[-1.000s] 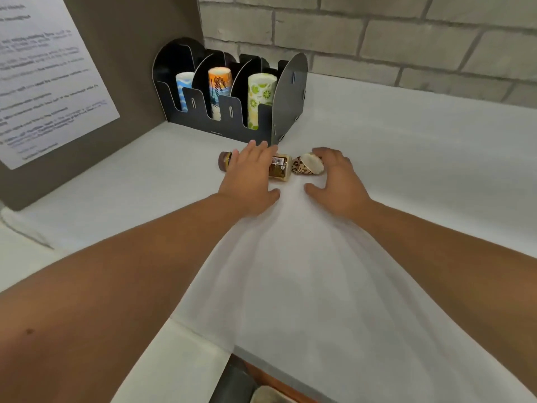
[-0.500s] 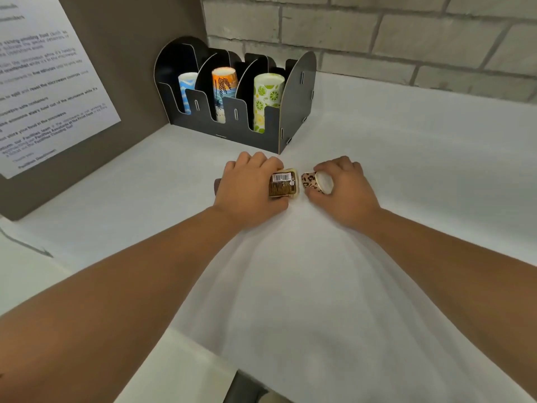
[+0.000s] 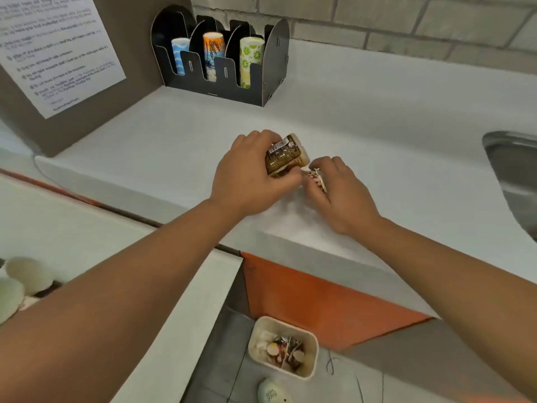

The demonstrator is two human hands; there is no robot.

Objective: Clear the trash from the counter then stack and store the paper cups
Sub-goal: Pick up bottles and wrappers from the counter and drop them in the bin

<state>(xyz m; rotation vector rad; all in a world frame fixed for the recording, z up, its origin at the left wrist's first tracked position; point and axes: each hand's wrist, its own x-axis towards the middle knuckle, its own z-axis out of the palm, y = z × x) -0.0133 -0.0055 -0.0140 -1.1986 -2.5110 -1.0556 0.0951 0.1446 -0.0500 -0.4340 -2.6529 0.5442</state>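
My left hand (image 3: 247, 178) is shut on a brown patterned bottle (image 3: 283, 155) with a barcode label, lifted and tilted above the white counter (image 3: 377, 126). Right beside it, my right hand (image 3: 340, 193) grips a small crumpled leopard-print paper cup (image 3: 316, 177); the two items nearly touch. At the back stands a black slotted cup holder (image 3: 273, 65) with three stacks of paper cups: blue wave (image 3: 179, 55), orange (image 3: 213, 53) and lime-print (image 3: 250, 59).
A cream trash bin (image 3: 310, 341) holding scraps sits on the floor below the counter's front edge. A steel sink (image 3: 511, 170) lies at the right. A printed notice (image 3: 55, 50) hangs on the left panel. Orange cabinet front (image 3: 319, 303) is beneath the counter.
Both hands closed on the bottle and the crumpled cup and lifted them off the counter, drawing them back toward the front edge. The view tilted down, revealing the bin and sink.
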